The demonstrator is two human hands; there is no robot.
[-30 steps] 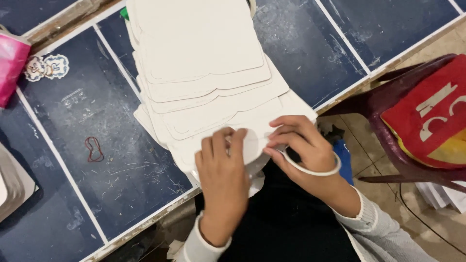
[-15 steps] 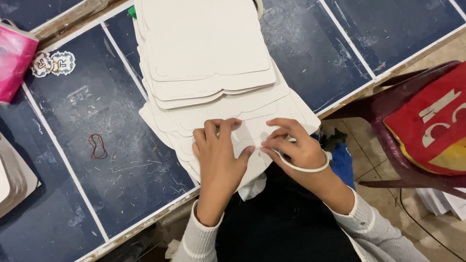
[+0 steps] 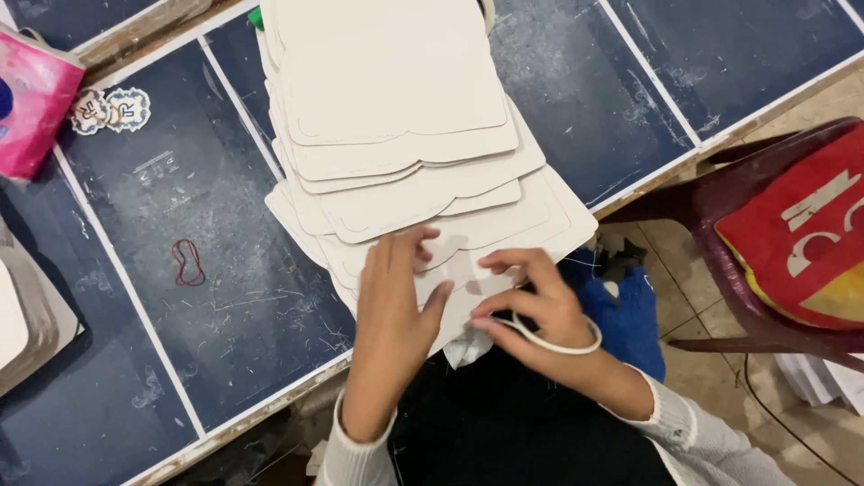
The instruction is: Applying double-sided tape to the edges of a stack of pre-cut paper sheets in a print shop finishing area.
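A fanned pile of cream card cut-outs with scalloped edges lies on the dark blue table. My left hand lies flat on the nearest sheets at the table's front edge, fingers spread. My right hand pinches the edge of the nearest sheet with thumb and fingers. A white band loops around my right hand. A bit of white material hangs below the sheets, over my dark lap.
A red rubber band lies left of the pile. A pink pouch and two small stickers sit at the far left. A dark red plastic chair carries a red bag on the right. Blue cloth lies on the floor.
My left hand has slid off the small white piece and flattened on the sheets. My right hand has shifted right along the sheet's edge. The view has drifted slightly.
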